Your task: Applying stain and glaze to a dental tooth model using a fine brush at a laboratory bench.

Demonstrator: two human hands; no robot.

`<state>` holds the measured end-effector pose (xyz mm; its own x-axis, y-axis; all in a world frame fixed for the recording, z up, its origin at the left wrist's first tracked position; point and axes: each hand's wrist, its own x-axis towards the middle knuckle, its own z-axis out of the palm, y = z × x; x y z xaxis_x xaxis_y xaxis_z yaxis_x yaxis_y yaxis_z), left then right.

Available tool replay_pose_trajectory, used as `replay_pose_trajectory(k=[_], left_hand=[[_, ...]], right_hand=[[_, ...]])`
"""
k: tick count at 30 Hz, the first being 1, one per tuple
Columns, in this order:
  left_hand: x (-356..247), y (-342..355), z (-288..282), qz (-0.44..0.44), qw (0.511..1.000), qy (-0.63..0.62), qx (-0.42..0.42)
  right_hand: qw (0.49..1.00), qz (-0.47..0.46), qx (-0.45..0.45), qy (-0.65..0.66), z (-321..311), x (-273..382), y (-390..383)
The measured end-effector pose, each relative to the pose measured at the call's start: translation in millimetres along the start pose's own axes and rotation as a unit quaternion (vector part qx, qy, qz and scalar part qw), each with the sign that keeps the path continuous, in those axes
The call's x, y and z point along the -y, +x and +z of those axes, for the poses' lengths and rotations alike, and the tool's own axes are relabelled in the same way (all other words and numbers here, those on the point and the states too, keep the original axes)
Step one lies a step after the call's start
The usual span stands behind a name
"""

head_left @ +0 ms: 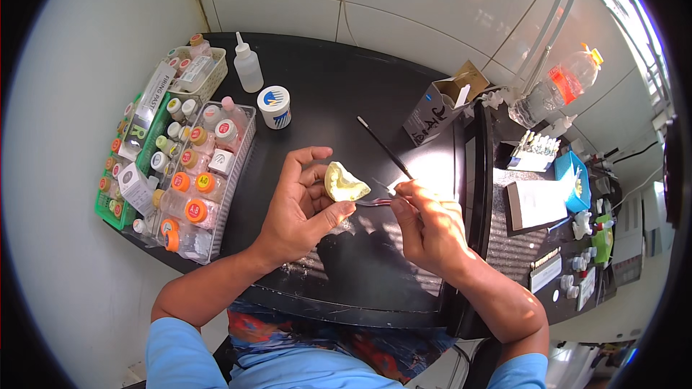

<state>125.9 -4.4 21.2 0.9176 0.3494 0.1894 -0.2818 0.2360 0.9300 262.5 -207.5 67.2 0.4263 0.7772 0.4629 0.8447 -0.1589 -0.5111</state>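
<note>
My left hand (294, 212) holds a pale yellow dental cast (344, 183) between thumb and fingers, above the black table. My right hand (431, 229) is closed in a pinch on a slim metal tool (375, 202), whose thin end reaches the cast's lower right edge. A dark thin stick with a pale tip (382, 145) slants from the tabletop to my right fingers; whether they grip it or it lies behind them I cannot tell. Whitish dust (306, 268) is scattered on the table below my hands.
Baskets of small capped bottles (205, 184) line the left side. Behind my left hand stand a white jar (274, 107) and a nozzle bottle (248, 65). An open carton (435, 112) sits at the back right. Farther right are a water bottle (555, 86) and a blue container (573, 180).
</note>
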Motion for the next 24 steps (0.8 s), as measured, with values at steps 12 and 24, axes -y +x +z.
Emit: replay_pose_trajectory(k=[12,24], left_hand=[[-10.3,-2.5,0.0,-0.014,0.998,0.058,0.036],[-11.8,-3.4,-2.4,-0.055,0.996,0.024,0.061]], right_hand=[[0.988,0.136,0.049,0.059,-1.2,-4.8,5.2],[0.97,0.204,0.101,0.082,-6.6,3.2,7.2]])
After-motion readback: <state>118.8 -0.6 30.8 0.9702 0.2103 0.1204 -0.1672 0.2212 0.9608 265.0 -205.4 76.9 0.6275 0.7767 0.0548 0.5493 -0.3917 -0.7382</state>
